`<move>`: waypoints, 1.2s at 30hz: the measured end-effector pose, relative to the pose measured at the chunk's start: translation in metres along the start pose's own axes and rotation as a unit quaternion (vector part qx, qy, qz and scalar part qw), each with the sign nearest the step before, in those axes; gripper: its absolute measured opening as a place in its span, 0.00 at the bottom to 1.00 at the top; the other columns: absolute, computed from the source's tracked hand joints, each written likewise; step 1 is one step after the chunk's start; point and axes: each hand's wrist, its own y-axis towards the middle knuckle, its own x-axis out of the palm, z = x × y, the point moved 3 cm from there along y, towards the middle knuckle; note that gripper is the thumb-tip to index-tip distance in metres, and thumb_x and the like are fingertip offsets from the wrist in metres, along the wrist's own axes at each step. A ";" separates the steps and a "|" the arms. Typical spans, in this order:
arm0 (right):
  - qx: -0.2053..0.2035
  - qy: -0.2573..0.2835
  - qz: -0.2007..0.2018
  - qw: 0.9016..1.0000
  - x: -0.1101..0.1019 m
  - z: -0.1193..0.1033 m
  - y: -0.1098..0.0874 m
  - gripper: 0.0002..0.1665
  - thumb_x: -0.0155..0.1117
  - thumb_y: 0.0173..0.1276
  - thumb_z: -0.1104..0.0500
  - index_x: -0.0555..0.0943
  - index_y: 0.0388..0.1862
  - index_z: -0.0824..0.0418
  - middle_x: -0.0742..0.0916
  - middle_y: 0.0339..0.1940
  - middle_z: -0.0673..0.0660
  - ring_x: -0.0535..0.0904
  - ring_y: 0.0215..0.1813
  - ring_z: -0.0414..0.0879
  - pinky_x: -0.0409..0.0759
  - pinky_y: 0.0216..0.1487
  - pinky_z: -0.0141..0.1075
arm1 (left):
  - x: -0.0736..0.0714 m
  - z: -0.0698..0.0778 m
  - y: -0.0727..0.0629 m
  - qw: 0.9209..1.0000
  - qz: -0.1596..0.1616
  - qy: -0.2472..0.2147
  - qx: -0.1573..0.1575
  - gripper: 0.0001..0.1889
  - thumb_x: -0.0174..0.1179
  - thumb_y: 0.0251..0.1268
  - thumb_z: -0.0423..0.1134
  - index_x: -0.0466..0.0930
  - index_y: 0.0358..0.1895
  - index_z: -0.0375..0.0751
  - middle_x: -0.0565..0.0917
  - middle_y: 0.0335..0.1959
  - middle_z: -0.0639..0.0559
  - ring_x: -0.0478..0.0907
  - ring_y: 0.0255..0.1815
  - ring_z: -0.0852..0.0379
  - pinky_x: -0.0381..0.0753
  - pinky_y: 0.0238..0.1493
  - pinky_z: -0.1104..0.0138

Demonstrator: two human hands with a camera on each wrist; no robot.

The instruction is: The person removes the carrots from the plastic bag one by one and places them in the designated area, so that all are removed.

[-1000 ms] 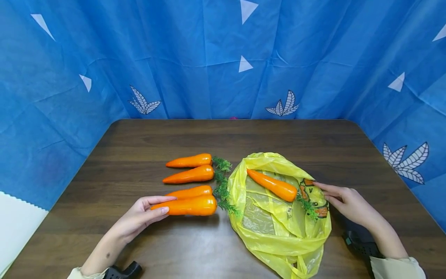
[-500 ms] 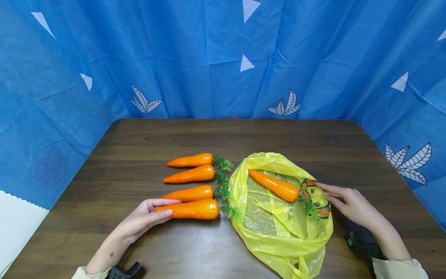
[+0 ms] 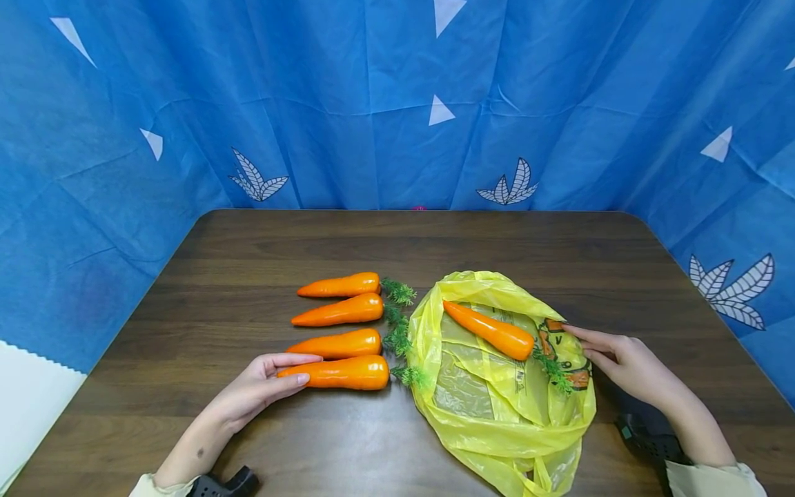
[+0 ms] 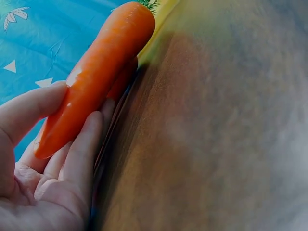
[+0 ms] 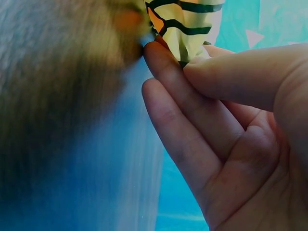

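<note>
My left hand (image 3: 263, 386) pinches the narrow end of a shiny orange carrot (image 3: 348, 373) between thumb and fingers, in the row's nearest place. The left wrist view shows this carrot (image 4: 101, 72) slanting up from the fingers, its thick end away from the palm. At the right edge of a yellow plastic bag (image 3: 472, 428), my right hand (image 3: 627, 362) pinches the printed film between thumb and fingers, as the right wrist view confirms with the bag's striped corner (image 5: 185, 29). Another carrot (image 3: 491, 331) with a green top lies within the bag's opening.
Three more carrots lie beyond the held one: a near carrot (image 3: 341, 344), a middle carrot (image 3: 344, 310) and a far carrot (image 3: 344, 284). Their green tops point right, toward the bag. Blue curtain (image 3: 397, 103) surrounds the dark wooden table (image 3: 248, 241) at the back and sides.
The left hand and its carrot have shifted slightly nearer and right, away from the carrot behind. During the last half second they hardly move. The right hand keeps its place at the bag.
</note>
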 end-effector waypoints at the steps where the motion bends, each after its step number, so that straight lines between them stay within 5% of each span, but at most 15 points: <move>1: 0.001 0.000 0.000 1.000 0.000 0.000 0.000 0.27 0.56 0.63 0.76 0.71 0.63 0.69 0.79 0.52 0.72 0.60 0.17 0.36 0.63 0.16 0.32 | 0.000 0.000 0.001 1.000 0.001 0.003 0.000 0.17 0.51 0.68 0.26 0.75 0.58 0.31 0.77 0.55 0.47 0.76 0.51 0.58 0.72 0.54 0.65; 17: -0.005 -0.006 -0.001 1.000 0.000 0.001 -0.001 0.29 0.56 0.61 0.77 0.71 0.63 0.68 0.79 0.51 0.72 0.59 0.15 0.36 0.63 0.15 0.30 | -0.007 0.004 0.005 0.996 0.054 0.066 -0.010 0.21 0.55 0.67 0.31 0.70 0.61 0.27 0.77 0.55 0.46 0.75 0.50 0.57 0.75 0.50 0.67; 24: -0.009 -0.004 0.001 1.000 0.000 0.000 -0.001 0.29 0.57 0.62 0.77 0.71 0.63 0.69 0.79 0.51 0.72 0.60 0.16 0.36 0.63 0.16 0.31 | -0.007 0.005 0.006 0.984 0.119 0.133 -0.002 0.23 0.61 0.62 0.34 0.72 0.58 0.25 0.78 0.53 0.42 0.79 0.45 0.58 0.77 0.45 0.67; 36: -0.012 -0.007 0.003 1.000 0.001 0.000 -0.001 0.27 0.57 0.64 0.74 0.71 0.64 0.68 0.79 0.52 0.71 0.54 0.13 0.34 0.62 0.15 0.29 | -0.005 0.006 0.002 0.968 0.163 0.189 0.008 0.23 0.66 0.58 0.36 0.75 0.56 0.28 0.77 0.54 0.38 0.78 0.48 0.59 0.77 0.45 0.69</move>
